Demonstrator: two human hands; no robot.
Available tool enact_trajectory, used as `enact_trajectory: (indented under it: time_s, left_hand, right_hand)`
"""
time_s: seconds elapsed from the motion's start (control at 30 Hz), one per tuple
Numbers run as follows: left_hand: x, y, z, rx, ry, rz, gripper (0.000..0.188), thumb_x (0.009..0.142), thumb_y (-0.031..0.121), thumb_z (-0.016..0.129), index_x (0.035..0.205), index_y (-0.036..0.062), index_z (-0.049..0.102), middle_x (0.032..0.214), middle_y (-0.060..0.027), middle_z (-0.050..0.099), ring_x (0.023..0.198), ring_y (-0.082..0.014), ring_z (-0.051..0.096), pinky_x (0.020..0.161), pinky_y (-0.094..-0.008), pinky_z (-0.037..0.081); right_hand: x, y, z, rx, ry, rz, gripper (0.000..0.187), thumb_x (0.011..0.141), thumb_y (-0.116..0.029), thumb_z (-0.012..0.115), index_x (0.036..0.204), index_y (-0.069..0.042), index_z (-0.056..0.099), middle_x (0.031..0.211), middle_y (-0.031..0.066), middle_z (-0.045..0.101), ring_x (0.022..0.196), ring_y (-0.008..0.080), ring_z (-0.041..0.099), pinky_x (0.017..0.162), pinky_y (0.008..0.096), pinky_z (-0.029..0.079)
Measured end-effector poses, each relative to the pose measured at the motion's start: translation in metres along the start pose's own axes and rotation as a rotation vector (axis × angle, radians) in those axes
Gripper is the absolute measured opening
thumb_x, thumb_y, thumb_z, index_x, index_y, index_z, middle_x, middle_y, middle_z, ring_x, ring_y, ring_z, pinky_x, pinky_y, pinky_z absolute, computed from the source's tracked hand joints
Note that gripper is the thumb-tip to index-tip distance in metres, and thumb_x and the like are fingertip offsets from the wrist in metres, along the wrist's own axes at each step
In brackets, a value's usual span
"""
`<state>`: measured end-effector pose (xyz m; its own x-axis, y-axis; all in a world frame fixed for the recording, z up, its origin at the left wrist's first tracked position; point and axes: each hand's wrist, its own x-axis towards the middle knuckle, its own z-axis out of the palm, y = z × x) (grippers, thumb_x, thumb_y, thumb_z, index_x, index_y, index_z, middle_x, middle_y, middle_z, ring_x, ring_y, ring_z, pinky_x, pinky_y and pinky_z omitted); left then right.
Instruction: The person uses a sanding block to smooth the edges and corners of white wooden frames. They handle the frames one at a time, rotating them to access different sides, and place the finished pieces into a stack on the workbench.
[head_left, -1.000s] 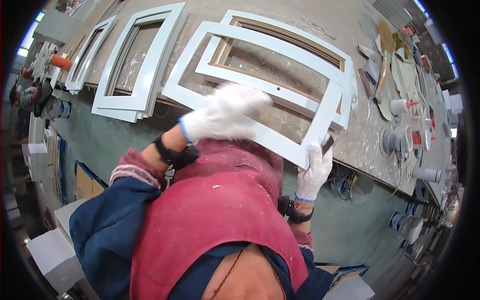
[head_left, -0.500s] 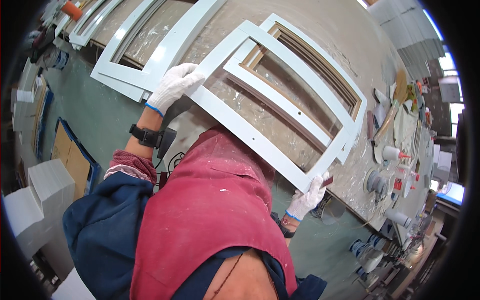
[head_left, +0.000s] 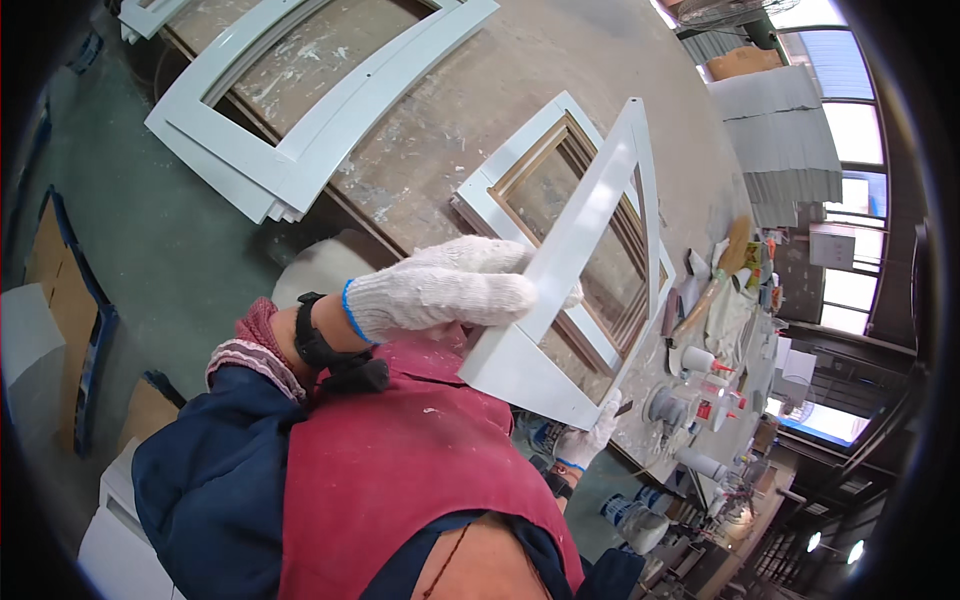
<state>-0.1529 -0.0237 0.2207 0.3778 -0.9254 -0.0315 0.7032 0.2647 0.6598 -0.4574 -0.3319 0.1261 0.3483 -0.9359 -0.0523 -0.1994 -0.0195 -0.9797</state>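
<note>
Greenish floor [head_left: 230, 300] spreads beneath the workshop, and tall windows [head_left: 855, 150] light it from the right. Next in size is the long, paint-flecked surface [head_left: 420, 190], running away from the person. On its far side stands a pile of pale sheets [head_left: 780, 140]. White frames [head_left: 370, 100] lie stacked on the left, one corner overhanging the edge, perhaps so that they can be picked up easily. Nearer the middle is a second stack of frames [head_left: 515, 152] with brown inner edges, laid flat.

Above that stack, one white frame [head_left: 585, 225] is held up at a steep tilt, near the person's red apron [head_left: 400, 460]; the slant probably turns its edge within easy reach. A straw-headed brush [head_left: 735, 242] lies farther right, near a white bottle [head_left: 697, 361] with a red tip, likely kept aside to leave room for the frames.

Gloved in white, the left hand [head_left: 440, 285] has its fingers close together around the near rail, with a fingertip showing through the opening. At the lower far corner is the right hand [head_left: 590, 440], apparently steadying it, though how firmly those fingers press the frame I cannot tell. Smallest of all, a dark block [head_left: 624, 408] juts from them, seemingly pinched.
</note>
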Motion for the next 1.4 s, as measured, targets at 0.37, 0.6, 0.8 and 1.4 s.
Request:
enact_trajectory:
  time_s: [0.37, 0.6, 0.8, 1.4]
  left_hand:
    - [0.016, 0.009, -0.004, 0.110, -0.008, -0.114, 0.053, 0.099, 0.048, 0.048, 0.118, 0.0016, 0.062, 0.101, -0.0062, 0.068, 0.090, -0.0092, 0.060, 0.069, -0.0269, 0.050]
    - [-0.011, 0.027, -0.023, 0.246, 0.219, 0.034, 0.047, 0.087, 0.028, 0.065, 0.119, -0.0051, 0.055, 0.101, -0.0115, 0.066, 0.079, -0.0140, 0.063, 0.071, -0.0245, 0.051]
    - [-0.082, 0.012, -0.057, -0.029, 0.429, 0.346, 0.052, 0.090, 0.025, 0.061, 0.129, -0.0073, 0.047, 0.112, -0.0178, 0.061, 0.085, -0.0188, 0.064, 0.072, -0.0284, 0.054]
    - [-0.149, 0.047, -0.108, 0.717, 1.574, -0.085, 0.037, 0.094, 0.040, 0.061, 0.099, 0.0036, 0.061, 0.064, -0.0044, 0.057, 0.047, -0.0131, 0.053, 0.040, -0.0269, 0.042]
  right_hand:
    - [0.004, 0.010, -0.007, 0.013, 0.010, 0.000, 0.051, 0.100, -0.033, 0.051, 0.140, -0.002, 0.044, 0.123, 0.0054, 0.056, 0.095, 0.0124, 0.058, 0.076, 0.0273, 0.052]
    - [0.022, -0.006, 0.008, 0.178, -0.100, 0.041, 0.040, 0.100, -0.033, 0.051, 0.125, -0.001, 0.052, 0.092, 0.0002, 0.056, 0.067, 0.0058, 0.054, 0.052, 0.0204, 0.046]
    - [0.033, -0.046, 0.048, 0.447, -0.292, -0.066, 0.047, 0.099, -0.031, 0.054, 0.132, 0.001, 0.048, 0.094, 0.0095, 0.068, 0.042, 0.0037, 0.035, 0.037, 0.0186, 0.029]
    - [0.050, 0.003, 0.012, 0.216, 0.161, -0.047, 0.040, 0.095, -0.016, 0.059, 0.130, 0.000, 0.050, 0.107, 0.0068, 0.064, 0.059, 0.0029, 0.050, 0.051, 0.0191, 0.045]
